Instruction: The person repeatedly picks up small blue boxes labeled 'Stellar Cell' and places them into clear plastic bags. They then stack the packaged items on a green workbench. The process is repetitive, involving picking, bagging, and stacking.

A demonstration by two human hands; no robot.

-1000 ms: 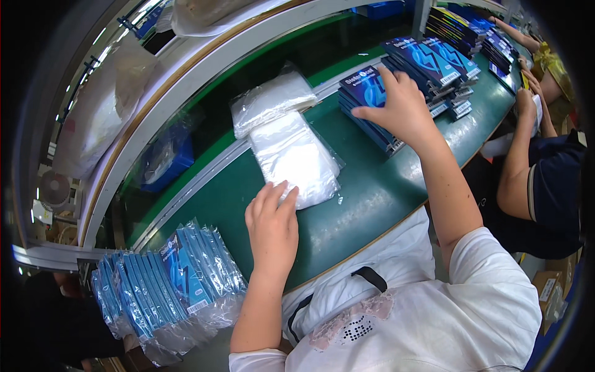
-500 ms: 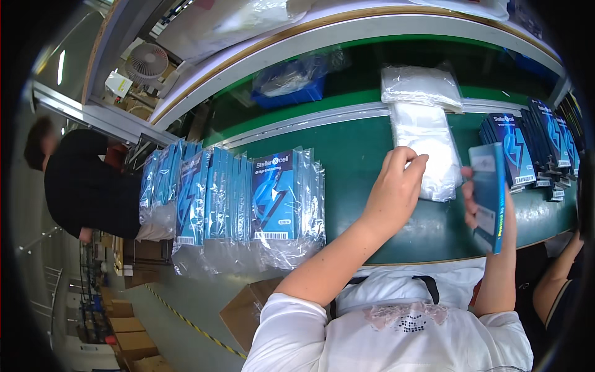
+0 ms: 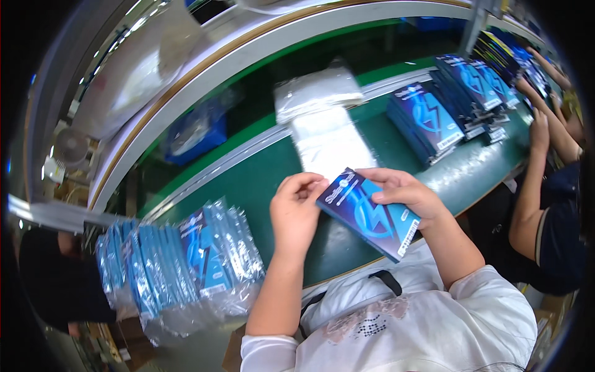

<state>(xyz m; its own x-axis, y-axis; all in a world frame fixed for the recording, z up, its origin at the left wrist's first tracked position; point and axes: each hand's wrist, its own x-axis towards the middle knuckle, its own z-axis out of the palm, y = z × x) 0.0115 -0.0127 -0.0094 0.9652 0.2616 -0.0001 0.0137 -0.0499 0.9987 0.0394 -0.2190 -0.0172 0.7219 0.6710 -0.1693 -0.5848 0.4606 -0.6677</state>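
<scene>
Now the green desk [image 3: 260,186] carries bagged blue boxes [image 3: 186,260] at left and clear bags [image 3: 325,146] ahead. Since a moment ago, the blue box [image 3: 369,214] has come before the chest; right hand [image 3: 406,195] fingers grip it, left hand [image 3: 297,208] fingers pinch its corner.

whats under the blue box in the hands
Under the blue box, held by the left hand and right hand, lies the green belt. The stretch directly beneath is covered.

Blue box [image 3: 370,214]: glossy printed card. Bags [image 3: 328,146]: clear, thin, crinkly plastic film. Belt [image 3: 260,186]: smooth matt green. Bagged boxes [image 3: 186,260]: shiny plastic wrap.
</scene>
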